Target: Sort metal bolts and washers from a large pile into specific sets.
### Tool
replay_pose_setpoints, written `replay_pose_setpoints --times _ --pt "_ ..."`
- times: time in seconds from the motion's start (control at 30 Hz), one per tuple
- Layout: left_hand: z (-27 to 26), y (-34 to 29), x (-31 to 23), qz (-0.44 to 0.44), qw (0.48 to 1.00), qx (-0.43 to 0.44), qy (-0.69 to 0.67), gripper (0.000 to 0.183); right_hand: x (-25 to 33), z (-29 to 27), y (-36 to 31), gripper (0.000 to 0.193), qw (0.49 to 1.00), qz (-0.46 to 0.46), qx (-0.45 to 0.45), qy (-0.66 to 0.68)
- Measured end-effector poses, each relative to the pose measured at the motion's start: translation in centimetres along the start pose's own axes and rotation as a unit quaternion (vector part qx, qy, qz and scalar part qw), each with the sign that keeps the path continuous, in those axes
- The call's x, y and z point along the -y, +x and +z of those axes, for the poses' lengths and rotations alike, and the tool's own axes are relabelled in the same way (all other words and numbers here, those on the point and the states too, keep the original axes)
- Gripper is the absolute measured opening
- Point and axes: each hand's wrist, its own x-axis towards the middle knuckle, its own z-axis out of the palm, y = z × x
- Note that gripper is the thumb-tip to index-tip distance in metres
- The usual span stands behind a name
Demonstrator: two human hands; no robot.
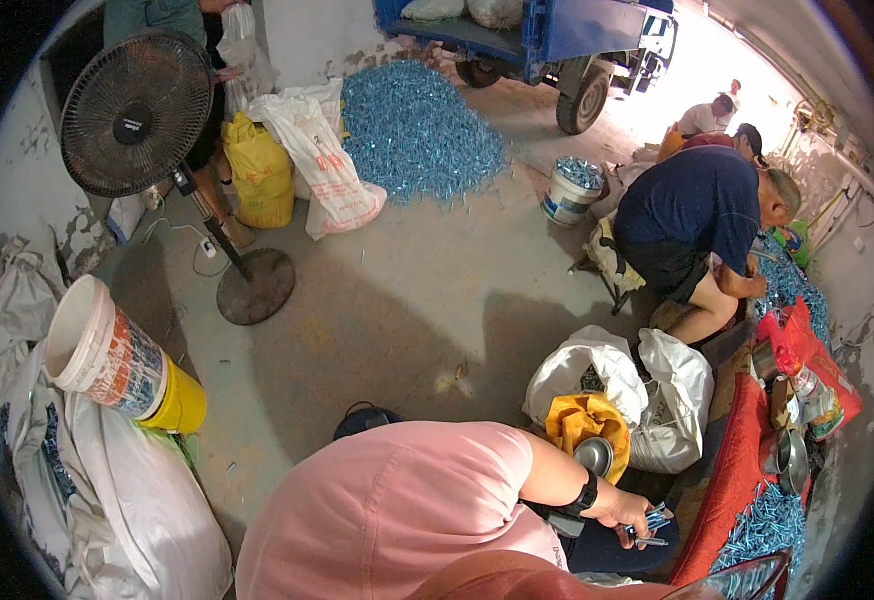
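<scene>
Frankly, my hands are not showing, so I cannot tell their state. A co-worker's hand (pixel 631 520) is bunching pins (pixel 659 517); gripped loosely, they are risking a spill.

Glossy metal bowl (pixel 593 455) — matt concrete floor (pixel 407 300), rough.

Bare grey concrete floor (pixel 407 290), stained and dusty, peeling whitewashed wall (pixel 17 190) on the left, black pedestal fan (pixel 137 115) standing by it, blue truck (pixel 557 40) parked at the far end, harsh daylight flooding in beyond it.
</scene>
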Motion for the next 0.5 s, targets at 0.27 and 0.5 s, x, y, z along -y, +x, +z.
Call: replay_pose_setpoints --times 0.27,0.5 --pt "0.62 -0.87 -0.72 0.008 1.0 0.005 -0.015 0.022 -0.27 -0.05 -0.04 0.026 0.999 -0.002 0.019 -0.026" --pt "-0.21 -0.21 -0.24 -0.001 1.0 0.012 -0.01 0.022 -0.39 -0.18 -0.2 0.026 0.998 -0.003 0.033 -0.046"
